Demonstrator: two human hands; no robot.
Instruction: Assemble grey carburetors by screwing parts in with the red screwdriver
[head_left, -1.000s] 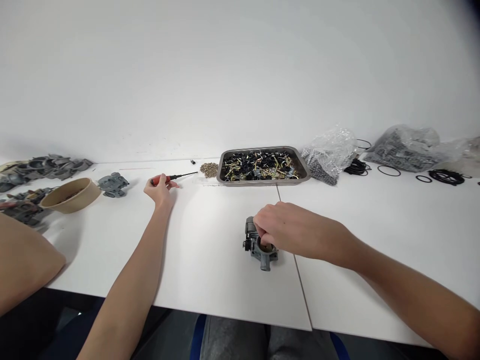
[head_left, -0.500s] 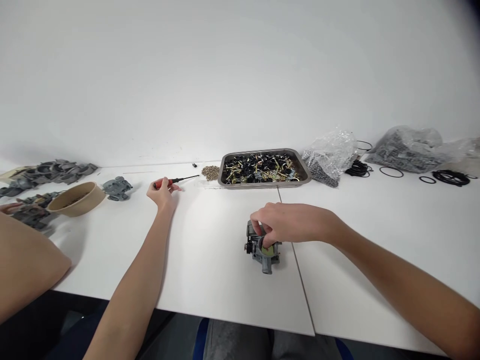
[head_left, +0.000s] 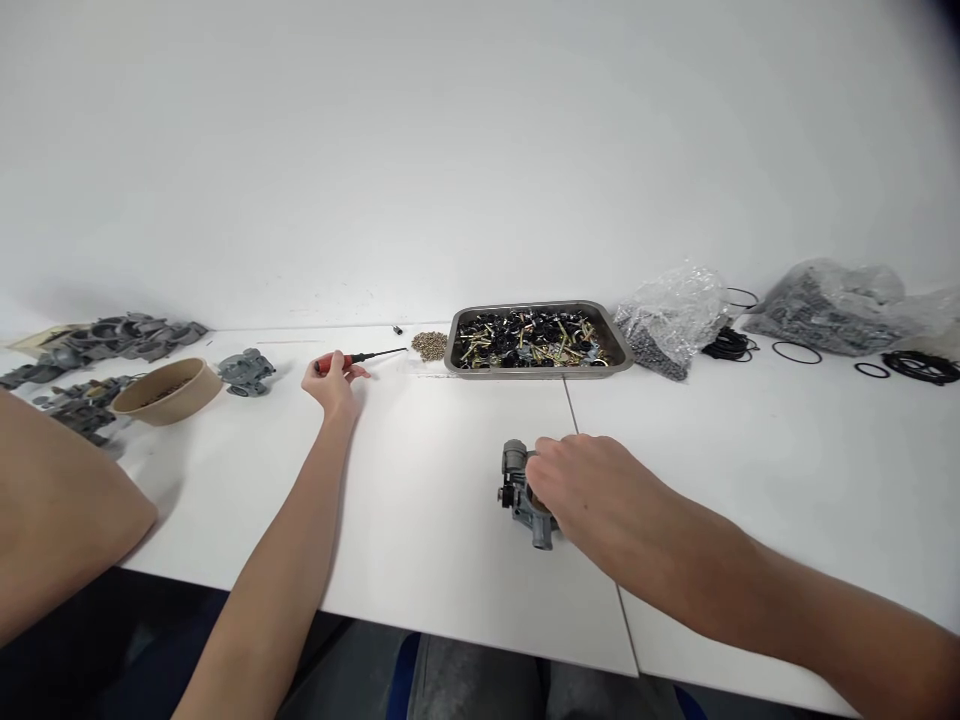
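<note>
My left hand is closed around a red-handled screwdriver. Its thin dark shaft points right, with the tip beside a small pile of brass-coloured screws. In front of me on the white table stands a grey metal carburetor with a black fitting on its left side. My right hand is closed over its right part, fingers curled down at the round opening. The fingertips are hidden, and the hand covers most of that opening.
Behind the carburetor sits a metal tray of mixed small parts. Plastic bags and black rubber rings lie right. Leftward are a beige bowl, a loose carburetor body, several grey castings and another person's arm.
My right hand has turned and lowered over the carburetor, hiding the greenish disc that showed in its opening. My left hand still holds the screwdriver near the screws. The view has shifted slightly.
</note>
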